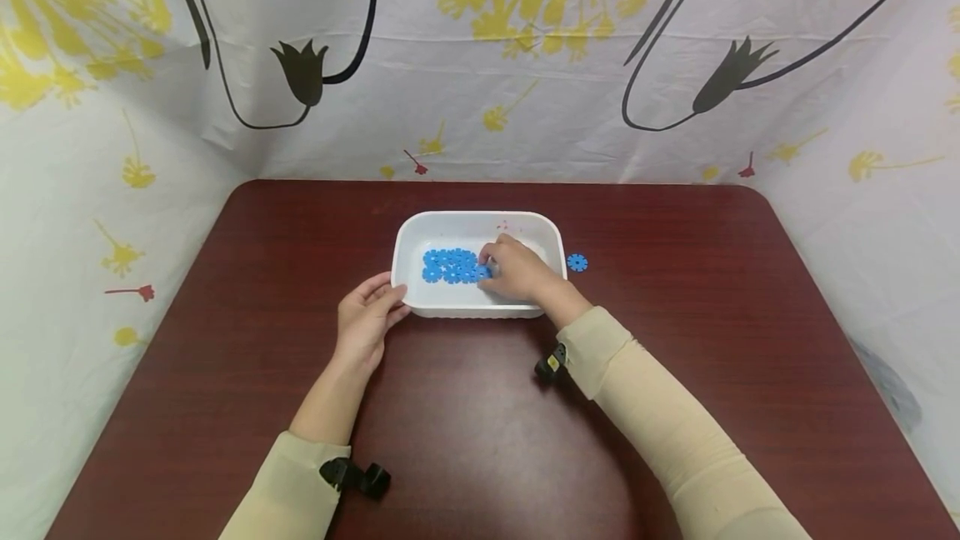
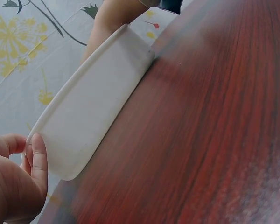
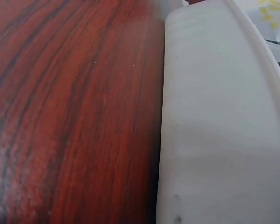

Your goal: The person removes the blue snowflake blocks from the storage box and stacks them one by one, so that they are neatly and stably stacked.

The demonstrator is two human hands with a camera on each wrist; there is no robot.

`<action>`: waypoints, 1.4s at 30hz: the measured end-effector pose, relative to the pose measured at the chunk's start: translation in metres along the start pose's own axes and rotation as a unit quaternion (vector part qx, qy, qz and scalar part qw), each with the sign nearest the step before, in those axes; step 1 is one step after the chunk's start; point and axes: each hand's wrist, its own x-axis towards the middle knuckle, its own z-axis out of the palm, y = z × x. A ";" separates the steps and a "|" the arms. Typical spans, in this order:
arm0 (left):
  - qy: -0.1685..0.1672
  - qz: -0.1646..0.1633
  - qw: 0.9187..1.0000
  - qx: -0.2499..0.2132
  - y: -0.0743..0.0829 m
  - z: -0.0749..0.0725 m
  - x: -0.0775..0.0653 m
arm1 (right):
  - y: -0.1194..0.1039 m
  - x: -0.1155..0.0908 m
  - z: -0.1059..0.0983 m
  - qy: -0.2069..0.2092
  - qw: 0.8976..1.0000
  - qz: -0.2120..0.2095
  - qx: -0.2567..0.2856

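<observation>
A white plastic tub [image 1: 465,308] with rounded corners sits on the table, and several blue notched discs [image 1: 448,266] lie in rows on its floor. At the tub's front left corner, my left hand [image 1: 362,325] grips the rim, thumb over the edge and fingers along the outside. My right hand [image 1: 519,271] reaches over the front right rim, pinching a blue notched disc [image 1: 483,272] at the right end of the rows. In the left wrist view, the fingers of the left hand [image 2: 23,179] wrap the rim. Only the tub's outer wall [image 3: 219,116] shows in the right wrist view; the right hand is hidden there.
One more blue disc [image 1: 577,262] lies on the table just right of the tub. The dark red wooden table [image 1: 465,423] extends to a patterned white cloth [image 1: 480,140] behind it and at both sides. Black cameras [image 1: 551,363] are strapped at both sleeve cuffs.
</observation>
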 end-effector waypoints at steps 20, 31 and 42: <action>-0.004 0.001 1.000 -0.011 -0.001 0.000 -0.001 | 0.003 -0.001 -0.005 -0.011 0.998 0.024 0.064; -0.006 0.000 1.000 -0.005 0.000 -0.001 0.000 | 0.003 -0.001 -0.005 0.006 0.999 0.009 0.034; -0.003 -0.002 1.000 -0.005 0.000 0.000 -0.001 | 0.001 -0.003 -0.010 0.061 0.998 0.003 0.034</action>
